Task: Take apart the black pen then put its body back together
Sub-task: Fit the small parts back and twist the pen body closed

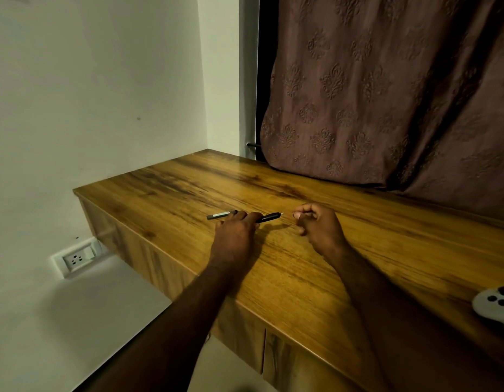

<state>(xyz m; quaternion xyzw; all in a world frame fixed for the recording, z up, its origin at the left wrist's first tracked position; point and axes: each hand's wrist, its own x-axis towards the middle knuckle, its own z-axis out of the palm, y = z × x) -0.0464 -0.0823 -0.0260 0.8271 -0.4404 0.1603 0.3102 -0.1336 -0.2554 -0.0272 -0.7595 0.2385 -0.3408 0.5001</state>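
Home room, likely bedroom or study. Wooden cabinet-top desk set in a plain white wall corner; patterned brown curtain behind desk, wall socket left of it, white game controller on its right edge.

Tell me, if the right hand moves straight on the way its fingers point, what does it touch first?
The right hand has its fingers curled toward the left, facing the tip of the black pen that the left hand holds. It would probably meet that tip first, though the depth is hard to judge.
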